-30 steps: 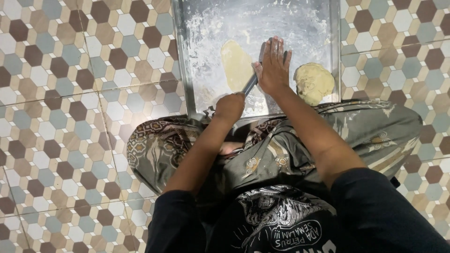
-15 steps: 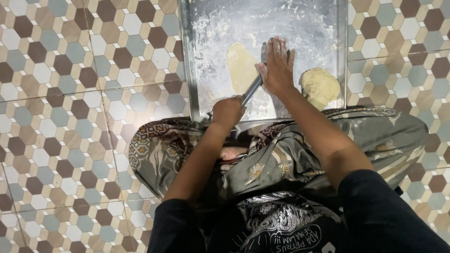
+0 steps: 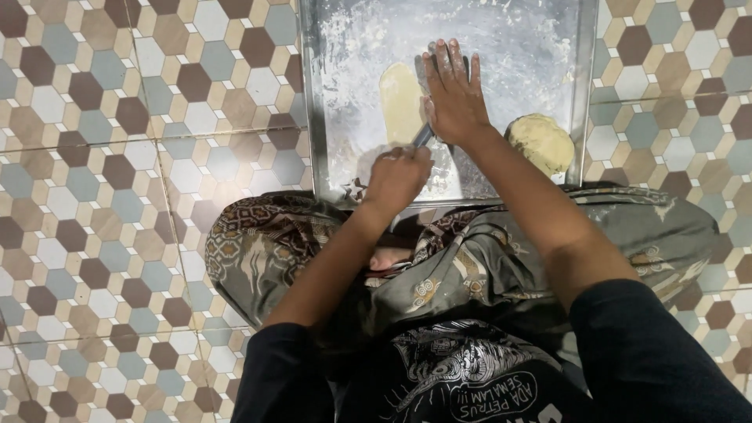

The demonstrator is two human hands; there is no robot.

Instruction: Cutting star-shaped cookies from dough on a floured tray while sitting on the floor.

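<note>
Rolling pin (image 3: 425,135) gripped by left hand (image 3: 398,174), right hand (image 3: 454,94) flat

the floor (image 3: 117,157) is laid with small hexagonal tiles in brown, tan, grey-blue and white, set in larger square panels, and it runs on both the left and right sides. near the bottom, a patterned olive and brown cloth (image 3: 486,258) drapes over the person's folded legs. nearer still is a black shirt (image 3: 462,384) with a white print.
</note>
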